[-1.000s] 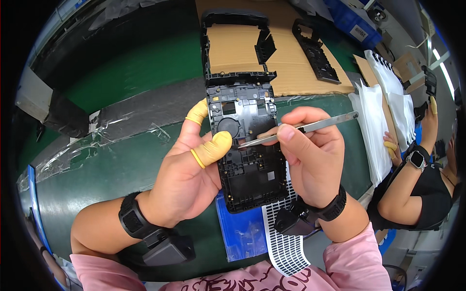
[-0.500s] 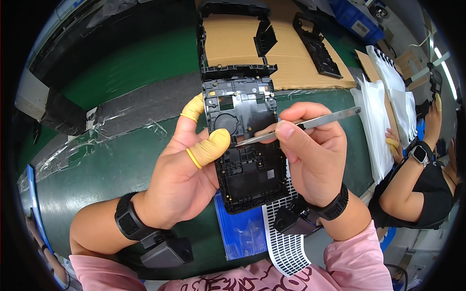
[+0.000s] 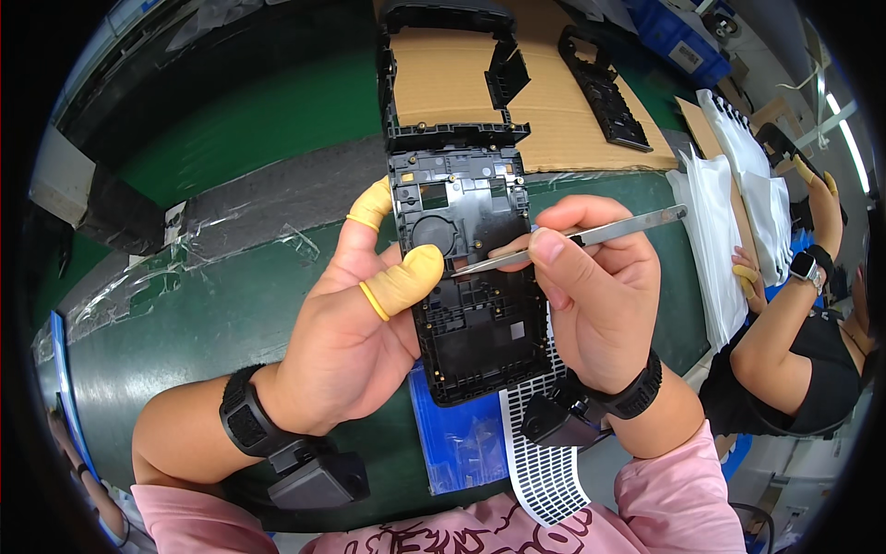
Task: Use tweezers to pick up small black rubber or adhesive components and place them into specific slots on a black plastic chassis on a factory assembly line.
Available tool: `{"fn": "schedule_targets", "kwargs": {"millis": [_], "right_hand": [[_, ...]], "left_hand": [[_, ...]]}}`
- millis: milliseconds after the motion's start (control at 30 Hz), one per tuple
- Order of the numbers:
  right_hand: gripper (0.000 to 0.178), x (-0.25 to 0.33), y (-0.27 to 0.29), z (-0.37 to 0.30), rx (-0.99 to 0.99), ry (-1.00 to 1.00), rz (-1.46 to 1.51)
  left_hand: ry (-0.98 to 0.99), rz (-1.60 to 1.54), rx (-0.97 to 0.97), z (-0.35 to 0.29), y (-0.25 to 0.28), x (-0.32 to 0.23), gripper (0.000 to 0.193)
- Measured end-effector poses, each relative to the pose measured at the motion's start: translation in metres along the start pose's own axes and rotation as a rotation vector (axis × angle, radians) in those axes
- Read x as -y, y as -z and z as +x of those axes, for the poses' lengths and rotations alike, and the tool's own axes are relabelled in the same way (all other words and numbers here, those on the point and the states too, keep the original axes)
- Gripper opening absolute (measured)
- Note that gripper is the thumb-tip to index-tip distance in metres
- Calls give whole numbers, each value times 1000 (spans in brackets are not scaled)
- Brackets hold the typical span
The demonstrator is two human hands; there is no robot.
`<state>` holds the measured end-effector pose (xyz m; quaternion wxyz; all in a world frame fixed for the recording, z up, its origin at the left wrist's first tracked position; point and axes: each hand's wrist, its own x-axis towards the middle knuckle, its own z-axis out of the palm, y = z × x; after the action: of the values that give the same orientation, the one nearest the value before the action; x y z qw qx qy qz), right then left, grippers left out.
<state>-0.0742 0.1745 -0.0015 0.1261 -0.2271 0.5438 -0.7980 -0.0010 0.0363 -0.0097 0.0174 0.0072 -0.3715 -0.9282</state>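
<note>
- A black frame [image 3: 471, 277], a flat plastic part with many small recesses and a round opening, is held upright over the green table [image 3: 212, 305] by the left hand [image 3: 351, 332].
- The frame's left edge is gripped by the left fingers: the thumb, in a yellow cot [image 3: 406, 282], is pressed on its front beside the round opening, and another cotted fingertip shows at the upper left edge; the remaining fingers are hidden behind the frame.
- Metal tweezers [image 3: 572, 242] are pinched between thumb and forefinger of the right hand [image 3: 600, 295], the other fingers being curled in beneath.
- The tweezers' tip is laid on the frame's face, just right of the round opening and close to the left thumb; whether anything is caught in the tip cannot be told.
- Black bands are worn on both wrists, and pink sleeves are seen at the lower edge.
- A blue bag [image 3: 466, 443] and a white dotted sheet [image 3: 544, 462] lie on the table below the frame.
- Beyond the frame, brown cardboard [image 3: 572, 129] bears further black frames.
- At the right, white bags [image 3: 729, 222] are stacked, and another person's arm [image 3: 784, 314] with a watch rests near them.
</note>
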Motion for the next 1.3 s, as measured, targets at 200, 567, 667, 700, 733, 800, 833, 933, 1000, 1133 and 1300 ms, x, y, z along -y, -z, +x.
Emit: {"fn": "schedule_targets", "kwargs": {"millis": [200,567,667,700,733,800,833,933,1000,1133,1300], "right_hand": [[15,0,-1,0,7,-6,12],[14,1,7,2,18,-15,29],[14,3,13,9,5,-47,73],[13,7,13,11,-33,-50,105],[13,8,14,13,-68,-53,140],[12,11,19,15,-55,-41,142],[12,13,19,17,-66,-28,141],[12,17,19,20,-56,-4,154],[13,19,17,19,-91,6,135],[13,13,21,18,-76,7,98],[11,6,18,15,-93,-31,112]], "left_hand": [[-2,11,-1,0,1,0,49],[34,-18,7,0,1,-2,48],[-4,-46,-29,1,4,-1,49],[-3,-46,-52,3,3,-1,50],[-4,-43,-78,4,2,-1,51],[-3,-7,-108,8,3,-2,50],[4,27,-131,11,3,-4,49],[15,80,-159,19,13,-6,50],[-6,96,-199,25,16,-6,50],[-122,148,-258,50,25,-32,32],[-386,374,-515,74,71,-107,49]]}}
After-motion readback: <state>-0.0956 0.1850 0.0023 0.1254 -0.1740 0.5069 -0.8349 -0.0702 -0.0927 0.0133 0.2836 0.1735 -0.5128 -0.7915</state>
